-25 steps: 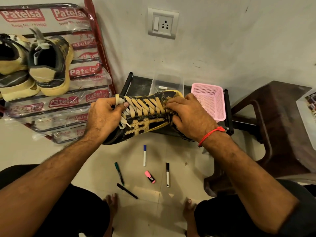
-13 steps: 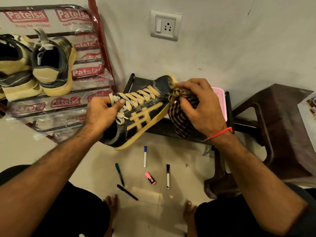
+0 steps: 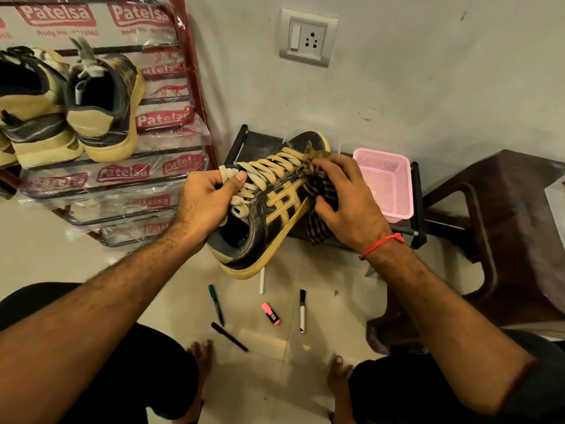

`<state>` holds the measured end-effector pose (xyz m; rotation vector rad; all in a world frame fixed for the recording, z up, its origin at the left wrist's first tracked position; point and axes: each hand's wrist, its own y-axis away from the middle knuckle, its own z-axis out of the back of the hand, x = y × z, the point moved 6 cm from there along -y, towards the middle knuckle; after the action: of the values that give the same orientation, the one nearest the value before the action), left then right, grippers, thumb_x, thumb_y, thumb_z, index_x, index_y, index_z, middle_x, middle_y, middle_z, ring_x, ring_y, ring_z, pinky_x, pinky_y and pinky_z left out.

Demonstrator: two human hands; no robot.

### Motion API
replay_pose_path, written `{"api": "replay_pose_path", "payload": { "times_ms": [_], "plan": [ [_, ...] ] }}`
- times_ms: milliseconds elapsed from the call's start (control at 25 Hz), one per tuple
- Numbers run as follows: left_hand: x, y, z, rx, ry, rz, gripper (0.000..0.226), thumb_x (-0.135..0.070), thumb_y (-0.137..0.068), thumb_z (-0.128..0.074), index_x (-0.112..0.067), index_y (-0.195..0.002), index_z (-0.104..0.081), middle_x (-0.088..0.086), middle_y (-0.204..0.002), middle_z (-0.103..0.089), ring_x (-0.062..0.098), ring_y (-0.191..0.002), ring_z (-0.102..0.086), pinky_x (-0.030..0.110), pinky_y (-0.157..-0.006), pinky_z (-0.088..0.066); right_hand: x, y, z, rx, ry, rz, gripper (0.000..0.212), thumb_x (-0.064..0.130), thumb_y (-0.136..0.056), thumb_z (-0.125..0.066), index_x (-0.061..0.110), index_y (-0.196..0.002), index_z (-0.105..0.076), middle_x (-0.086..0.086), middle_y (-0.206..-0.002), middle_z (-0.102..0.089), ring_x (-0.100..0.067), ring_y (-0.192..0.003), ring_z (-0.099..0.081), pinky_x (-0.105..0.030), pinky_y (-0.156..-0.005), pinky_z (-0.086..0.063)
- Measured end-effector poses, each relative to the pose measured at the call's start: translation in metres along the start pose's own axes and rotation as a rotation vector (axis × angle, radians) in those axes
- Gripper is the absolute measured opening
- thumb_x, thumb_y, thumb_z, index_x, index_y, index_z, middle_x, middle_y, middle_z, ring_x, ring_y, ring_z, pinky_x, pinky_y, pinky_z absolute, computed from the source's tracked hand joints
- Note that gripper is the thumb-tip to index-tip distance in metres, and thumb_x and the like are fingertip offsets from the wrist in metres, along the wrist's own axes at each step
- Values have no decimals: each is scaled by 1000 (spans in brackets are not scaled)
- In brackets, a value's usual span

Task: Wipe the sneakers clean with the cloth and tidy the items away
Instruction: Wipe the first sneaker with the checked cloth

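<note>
Sneaker point(image 3: 269, 206) in play, black with tan stripes, held up in the air in front of the low black stand point(image 3: 253, 142), toe pointing toward the wall. It is gripped at the tongue and upper laces by the left hand point(image 3: 204, 206), thumb curled over the lacing. The checked cloth point(image 3: 318, 191) is bunched against the side of the forefoot under the right hand point(image 3: 348, 203), fingers curled round the fabric and pressed down. For a good wipe, the shoe should be kept braced from the lace end so it cannot twist, and the cloth dragged along the side panel and down onto the tan sole edge, refolded when it soils. Markers point(image 3: 302, 310) are scattered on the floor below, the pink basket point(image 3: 397, 191) waits beside the right hand, and more sneakers sit on the rack point(image 3: 101, 105).
</note>
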<state>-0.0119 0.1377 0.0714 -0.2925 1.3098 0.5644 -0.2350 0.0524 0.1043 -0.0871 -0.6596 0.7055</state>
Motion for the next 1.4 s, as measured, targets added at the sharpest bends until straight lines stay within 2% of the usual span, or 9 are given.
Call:
{"api": "replay_pose_path", "payload": {
  "times_ms": [160,240,440,560,640,840,1160,1280,1400],
  "plan": [
    [-1,0,0,3,-47,-38,18,-35,-96,-68,-22,-93,-80,-2,-82,-79,13,-74,-75,36,-69,-60,68,24,-31,171,-49,281,38,18,-90,-62,9,-126,-59,-10,-132,-51,-21,-120,-51,-30,-103,-48],
    [-5,2,-3,39,-84,-89,17,-34,-95,-69,-21,-96,-80,-2,-86,-79,16,-79,-76,43,-76,-62,82,36,-40,213,30,422,36,22,-92,-56,8,-125,-60,-13,-131,-52,-25,-118,-53,-34,-100,-49],
    [-13,10,-15,93,-89,-123,8,-28,-95,-69,-30,-92,-77,-2,-90,-79,11,-84,-76,41,-84,-62,15,-5,15,-95,84,81,26,15,-93,-59,6,-118,-64,-14,-125,-54,-26,-110,-56,-44,-93,-54],
    [-9,10,-15,71,-110,-128,15,-37,-93,-70,-26,-93,-80,-3,-86,-79,16,-84,-76,47,-82,-62,66,28,-24,10,44,279,26,16,-93,-59,6,-116,-65,-13,-126,-56,-25,-114,-56,-34,-100,-49],
    [-7,10,-15,84,-124,-122,16,-36,-93,-70,-24,-97,-80,-2,-86,-79,18,-85,-76,48,-81,-62,79,38,-37,109,91,412,29,20,-94,-54,6,-118,-64,-15,-128,-57,-28,-118,-56,-36,-102,-48],
    [-10,9,-16,101,-47,-91,13,-28,-95,-68,-21,-102,-78,-1,-92,-79,13,-87,-76,45,-85,-62,4,-8,23,-143,156,72,23,12,-93,-61,5,-114,-66,-14,-123,-57,-27,-110,-57,-45,-93,-53],
    [-1,2,-3,35,2,-24,16,-30,-95,-69,-18,-99,-79,1,-89,-79,18,-83,-77,47,-83,-62,90,40,-37,126,57,393,26,16,-90,-62,9,-115,-66,-12,-126,-59,-25,-117,-56,-32,-100,-48],
    [-5,8,-12,85,-33,-45,10,-28,-95,-68,-24,-96,-78,-2,-88,-79,12,-82,-76,40,-82,-62,31,4,0,-29,143,148,22,10,-89,-64,8,-111,-68,-11,-122,-59,-27,-112,-56,-42,-97,-52],
    [-2,9,-16,92,-23,-21,11,-29,-95,-68,-25,-96,-77,-3,-89,-80,11,-84,-76,40,-85,-62,-3,-6,22,-89,138,-40,23,10,-91,-66,9,-114,-69,-9,-121,-58,-24,-111,-55,-39,-98,-51]
  ]
}}
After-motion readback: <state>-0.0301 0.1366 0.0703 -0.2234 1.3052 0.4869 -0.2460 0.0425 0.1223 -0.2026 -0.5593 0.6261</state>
